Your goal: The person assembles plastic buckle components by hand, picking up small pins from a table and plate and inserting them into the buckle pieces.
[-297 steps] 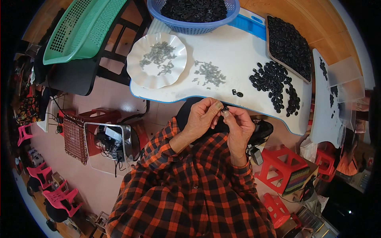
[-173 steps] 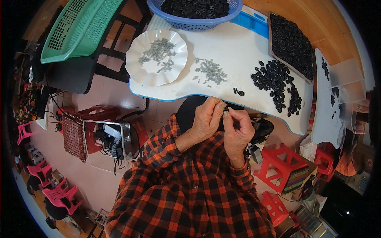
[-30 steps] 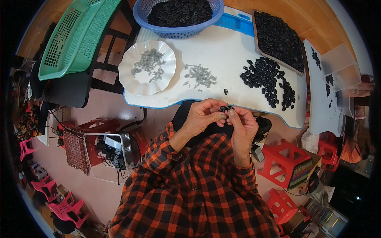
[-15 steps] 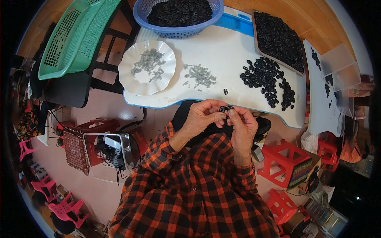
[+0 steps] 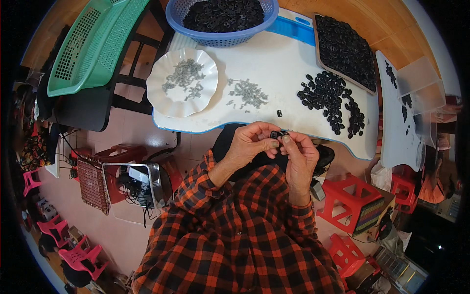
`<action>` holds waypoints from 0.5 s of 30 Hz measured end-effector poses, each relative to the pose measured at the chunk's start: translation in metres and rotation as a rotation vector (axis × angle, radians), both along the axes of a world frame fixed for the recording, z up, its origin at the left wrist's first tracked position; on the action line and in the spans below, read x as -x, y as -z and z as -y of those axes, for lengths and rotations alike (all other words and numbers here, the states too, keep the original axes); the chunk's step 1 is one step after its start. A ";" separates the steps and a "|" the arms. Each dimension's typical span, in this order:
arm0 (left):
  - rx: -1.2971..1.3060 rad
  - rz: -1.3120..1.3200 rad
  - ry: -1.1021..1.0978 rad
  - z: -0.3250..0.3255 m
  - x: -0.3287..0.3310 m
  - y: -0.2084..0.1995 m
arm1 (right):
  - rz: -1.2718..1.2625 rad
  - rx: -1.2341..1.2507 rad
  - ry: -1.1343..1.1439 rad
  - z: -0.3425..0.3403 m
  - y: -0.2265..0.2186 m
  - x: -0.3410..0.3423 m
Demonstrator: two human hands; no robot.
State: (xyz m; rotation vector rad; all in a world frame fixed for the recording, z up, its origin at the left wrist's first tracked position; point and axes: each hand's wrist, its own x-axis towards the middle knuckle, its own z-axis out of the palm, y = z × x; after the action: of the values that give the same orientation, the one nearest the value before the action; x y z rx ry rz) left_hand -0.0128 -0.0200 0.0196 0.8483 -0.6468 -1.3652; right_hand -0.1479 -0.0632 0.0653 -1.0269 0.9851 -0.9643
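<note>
My left hand [image 5: 250,145] and my right hand [image 5: 299,156] meet just off the table's near edge. Between their fingertips is a small black oval plastic piece [image 5: 274,134] with holes, pinched from both sides. My fingers partly cover it, so I cannot tell whether it is one part or two. A single black piece [image 5: 279,113] lies on the white table [image 5: 210,122] just beyond my hands. Farther right is a loose pile of black oval pieces [image 5: 327,95]. Small clear pieces [image 5: 248,93] are heaped left of it, and more lie in a white scalloped plate [image 5: 155,99].
At the table's back stand a blue basket [image 5: 220,39] and a tray [image 5: 320,56], both filled with black pieces. A green basket [image 5: 93,54] rests on a black stand at the left. Red stools [image 5: 342,196] and a wire-filled clear bin [image 5: 139,191] are on the floor.
My hands stay almost in place, still pinching the black piece. The table appears shifted very slightly in the picture. The piles look the same.
</note>
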 end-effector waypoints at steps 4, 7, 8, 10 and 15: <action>0.003 -0.052 -0.013 0.001 0.000 0.003 | -0.004 0.007 -0.002 0.001 0.002 0.001; 0.006 -0.062 -0.012 0.001 0.000 0.004 | -0.015 0.003 0.000 0.001 0.001 0.001; 0.009 -0.070 -0.010 0.001 0.000 0.004 | -0.018 0.000 -0.002 0.001 0.000 0.001; 0.004 -0.081 -0.009 0.000 0.001 0.004 | -0.027 0.001 0.000 0.001 -0.001 0.000; -0.012 -0.092 -0.022 0.000 0.000 0.005 | -0.061 0.029 -0.002 0.000 -0.001 0.001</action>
State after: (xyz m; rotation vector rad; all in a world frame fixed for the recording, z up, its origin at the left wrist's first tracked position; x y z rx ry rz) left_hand -0.0124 -0.0201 0.0143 0.7950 -0.5574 -1.3813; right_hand -0.1487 -0.0630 0.0659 -1.0872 1.0223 -0.9528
